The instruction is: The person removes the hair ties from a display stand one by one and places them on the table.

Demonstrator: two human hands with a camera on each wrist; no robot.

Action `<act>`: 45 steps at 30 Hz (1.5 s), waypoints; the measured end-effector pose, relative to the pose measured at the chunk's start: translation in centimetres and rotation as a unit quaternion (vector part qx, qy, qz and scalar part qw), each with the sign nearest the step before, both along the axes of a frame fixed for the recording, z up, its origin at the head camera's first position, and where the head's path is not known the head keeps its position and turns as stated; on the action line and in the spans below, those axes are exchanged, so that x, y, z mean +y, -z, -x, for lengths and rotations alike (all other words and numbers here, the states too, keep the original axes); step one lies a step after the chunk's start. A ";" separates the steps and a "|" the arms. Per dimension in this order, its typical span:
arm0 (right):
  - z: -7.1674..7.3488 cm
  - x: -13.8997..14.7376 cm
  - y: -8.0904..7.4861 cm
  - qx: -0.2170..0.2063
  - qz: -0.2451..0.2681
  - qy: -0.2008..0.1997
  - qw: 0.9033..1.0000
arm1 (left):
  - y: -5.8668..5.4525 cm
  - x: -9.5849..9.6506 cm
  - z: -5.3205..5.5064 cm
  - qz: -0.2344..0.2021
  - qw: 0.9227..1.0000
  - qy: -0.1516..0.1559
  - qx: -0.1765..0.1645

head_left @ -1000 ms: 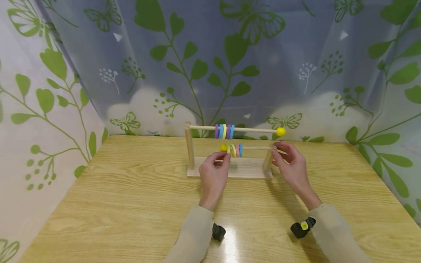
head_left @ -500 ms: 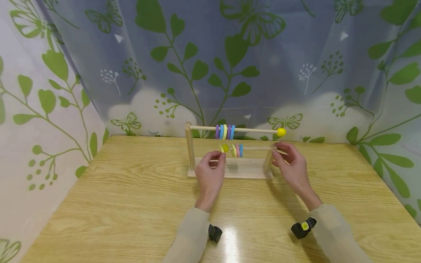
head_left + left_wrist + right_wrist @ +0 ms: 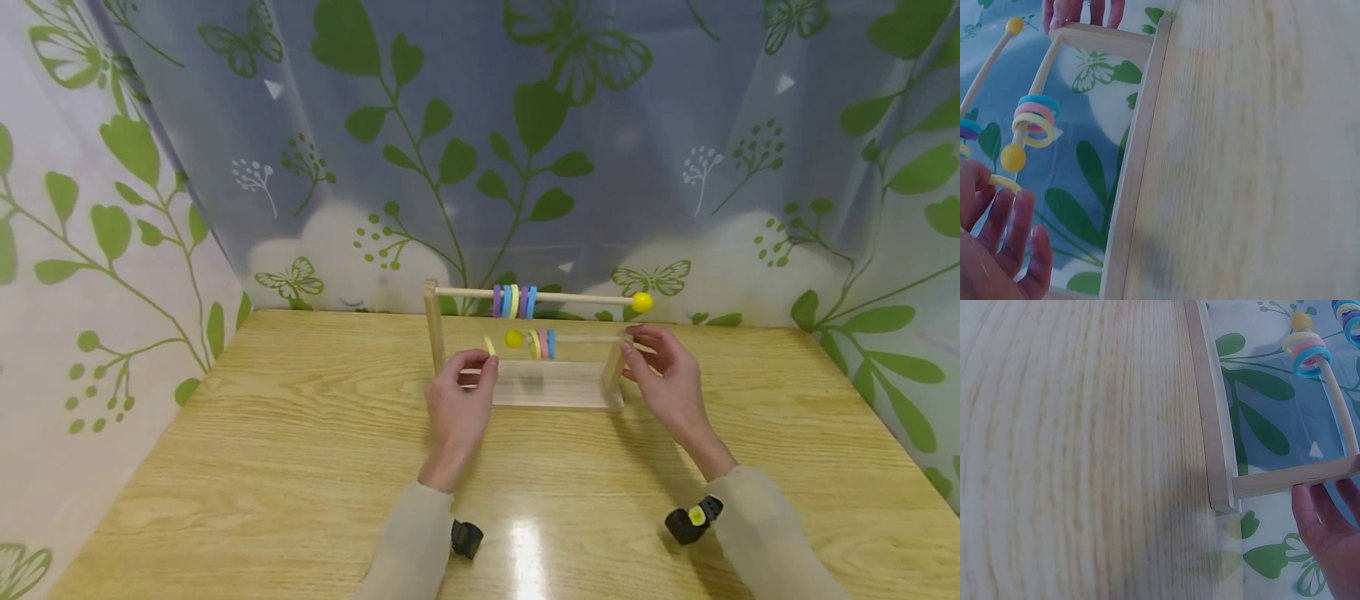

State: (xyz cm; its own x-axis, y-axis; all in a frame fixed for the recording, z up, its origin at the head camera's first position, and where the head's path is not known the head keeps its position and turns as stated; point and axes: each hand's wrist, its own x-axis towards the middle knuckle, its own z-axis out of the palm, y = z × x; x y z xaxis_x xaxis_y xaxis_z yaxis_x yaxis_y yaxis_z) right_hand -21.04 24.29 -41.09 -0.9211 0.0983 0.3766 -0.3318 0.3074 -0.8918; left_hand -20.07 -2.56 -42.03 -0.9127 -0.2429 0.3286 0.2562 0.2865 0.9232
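Note:
Between thumb and fingertips my left hand (image 3: 459, 404) pinches a pale yellow ring (image 3: 490, 345); it is off the rod, just left of the yellow ball (image 3: 513, 339) on the lower rod's free end. That rod (image 3: 588, 338) carries a yellow, a pink and a blue ring (image 3: 551, 344). My right hand (image 3: 667, 375) grips the top of the short right post (image 3: 1297, 477) of the wooden stand. In the left wrist view, the pinched ring (image 3: 1005, 182) is partly hidden by the fingers.
Above, an upper rod (image 3: 585, 297) runs from the tall left post (image 3: 433, 325) to another yellow ball (image 3: 642, 302), bearing several purple, blue and yellow rings (image 3: 514, 302). The stand's base (image 3: 555, 392) rests on the wooden table (image 3: 300, 450), before a leaf-patterned curtain (image 3: 630, 167).
My left hand has drawn the pale yellow ring leftward over the ball and off the lower rod, and has moved further left with it. The right hand stays on the post.

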 end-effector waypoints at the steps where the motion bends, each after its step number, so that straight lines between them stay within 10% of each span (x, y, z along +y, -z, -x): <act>1: 0.0 0.0 0.0 -0.001 0.000 0.000 1.000 | 0.0 -0.2 -0.1 -0.001 1.000 0.004 0.000; 17: 0.0 0.1 0.0 -0.001 -0.003 -0.004 1.000 | 0.2 -3.4 -0.8 0.079 0.994 0.076 -0.006; 45: 0.0 0.1 -0.1 -0.015 -0.013 -0.002 1.000 | 0.3 -8.1 -1.4 0.211 0.946 0.212 -0.121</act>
